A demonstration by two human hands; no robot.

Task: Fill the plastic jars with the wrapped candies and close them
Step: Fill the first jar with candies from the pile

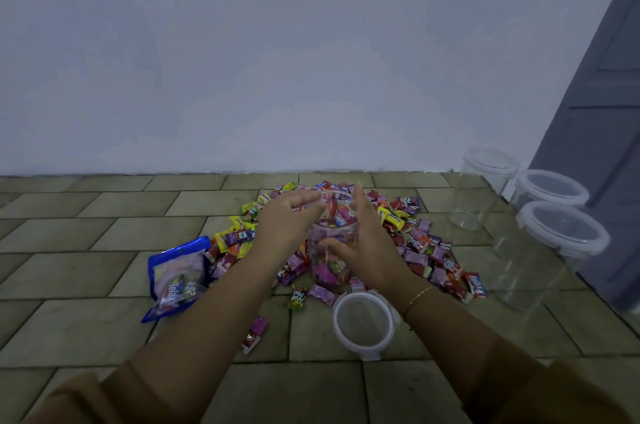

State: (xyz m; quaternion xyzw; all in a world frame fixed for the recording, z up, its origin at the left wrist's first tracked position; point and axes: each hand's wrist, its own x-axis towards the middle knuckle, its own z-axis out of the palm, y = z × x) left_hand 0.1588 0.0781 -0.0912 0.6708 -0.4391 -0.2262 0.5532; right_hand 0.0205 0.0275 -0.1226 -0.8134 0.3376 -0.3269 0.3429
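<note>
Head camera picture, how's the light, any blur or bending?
Head view: dim, flat light with a bluish cast and no hard shadows; the wide lens tilts the door and the empty jars at right; the candies and both forearms look soft.

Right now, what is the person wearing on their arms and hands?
Both arms are bare up to brown sleeves pushed back toward the elbows, seen at the bottom corners. The right hand has a thin gold chain bracelet on its wrist. The left hand wears nothing: no ring, watch or glove shows.
</note>
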